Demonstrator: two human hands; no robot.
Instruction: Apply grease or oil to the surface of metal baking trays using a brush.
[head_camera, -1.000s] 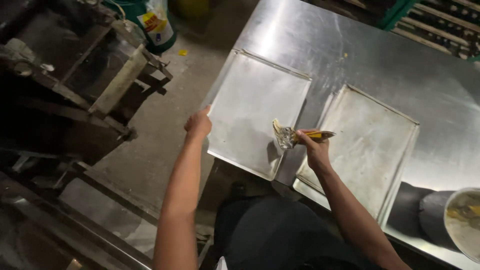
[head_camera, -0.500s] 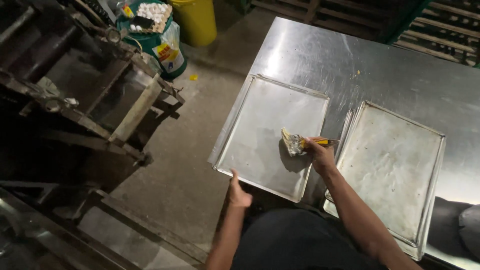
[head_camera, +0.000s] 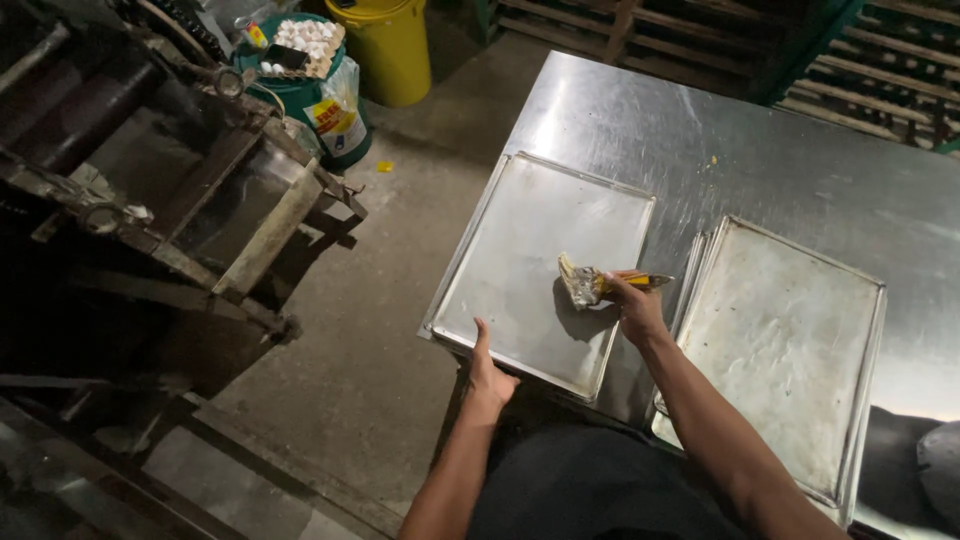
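My right hand (head_camera: 634, 308) grips a yellow-handled brush (head_camera: 592, 282) with pale, greasy bristles that rest on the left metal baking tray (head_camera: 520, 240). My left hand (head_camera: 488, 372) grasps that tray's near edge, with the thumb lying on the tray's surface. A second stack of baking trays (head_camera: 780, 340) lies just to the right of my right arm. Both trays sit on a steel table (head_camera: 720, 130).
A yellow bin (head_camera: 392, 45) and a green bucket (head_camera: 330, 115) topped by a carton of white eggs (head_camera: 305, 40) stand on the concrete floor at the far left. Dark metal machinery (head_camera: 150, 190) fills the left side. Wooden pallets (head_camera: 860, 50) lie beyond the table.
My left hand has dropped from the tray's left edge, swung low, and now holds its near edge. The brush stays on the left tray; the view has shifted.
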